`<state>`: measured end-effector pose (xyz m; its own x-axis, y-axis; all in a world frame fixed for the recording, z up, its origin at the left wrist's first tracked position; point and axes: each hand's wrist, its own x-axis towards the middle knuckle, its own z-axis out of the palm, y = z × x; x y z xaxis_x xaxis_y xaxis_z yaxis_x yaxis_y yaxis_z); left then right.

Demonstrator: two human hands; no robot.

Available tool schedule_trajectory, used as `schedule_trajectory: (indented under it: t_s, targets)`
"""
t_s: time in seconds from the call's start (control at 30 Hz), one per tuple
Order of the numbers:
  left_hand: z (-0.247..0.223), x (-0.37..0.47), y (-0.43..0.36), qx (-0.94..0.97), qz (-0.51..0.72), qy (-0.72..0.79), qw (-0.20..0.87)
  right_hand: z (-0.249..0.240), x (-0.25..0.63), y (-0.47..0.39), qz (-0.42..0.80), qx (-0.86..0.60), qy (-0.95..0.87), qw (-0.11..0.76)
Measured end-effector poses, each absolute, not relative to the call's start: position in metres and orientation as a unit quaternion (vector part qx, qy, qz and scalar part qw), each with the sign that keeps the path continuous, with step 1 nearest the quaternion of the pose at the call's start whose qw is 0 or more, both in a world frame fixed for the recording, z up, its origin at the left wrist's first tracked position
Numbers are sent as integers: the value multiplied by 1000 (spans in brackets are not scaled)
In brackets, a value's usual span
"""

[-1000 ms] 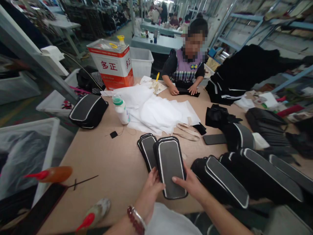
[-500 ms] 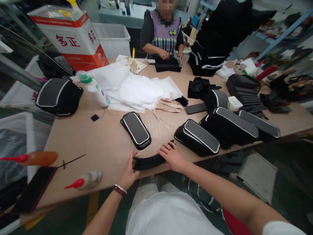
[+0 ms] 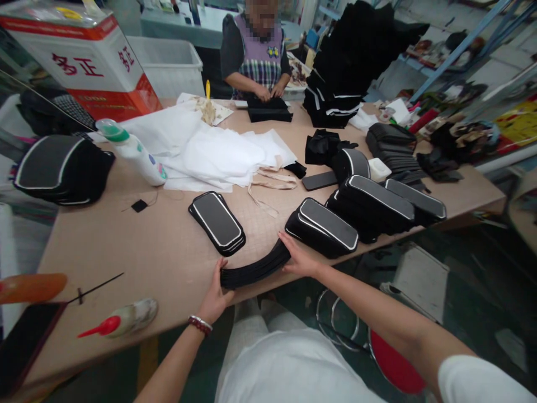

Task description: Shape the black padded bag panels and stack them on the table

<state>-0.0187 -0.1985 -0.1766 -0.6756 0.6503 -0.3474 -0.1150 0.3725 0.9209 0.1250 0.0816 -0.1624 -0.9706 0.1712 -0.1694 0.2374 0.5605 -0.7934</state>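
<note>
Both hands have slid the black strip bundle (image 3: 255, 270) rightward, left hand (image 3: 216, 295) and right hand (image 3: 298, 260) fingers gripping its ends

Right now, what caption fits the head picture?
Both hands, left and right, hold a black strip on the table.

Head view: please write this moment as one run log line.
left hand: holds black strip stack end | right hand: presses other end | stack: bowed, at table edge
</note>
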Motion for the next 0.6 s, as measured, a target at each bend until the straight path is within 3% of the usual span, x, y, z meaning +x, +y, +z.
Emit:
schedule_trajectory:
  t_s: [0.3, 0.47, 0.53, 0.6]
  targets:
    - [-132, -10, -174, 1, 536, 637, 554, -150, 176, 76, -615, 381, 690, -28]
    - [-135, 1, -133, 59, 496, 625, 600, -144, 250, 55, -763, 386, 518, -41]
    - [-138, -16, -114, 173, 431, 638, 614, -154, 264, 59, -745, 375, 548, -61]
    - [-133, -36, -93, 259, 374, 646, 613, -165, 269, 68, -650, 370, 652, -127]
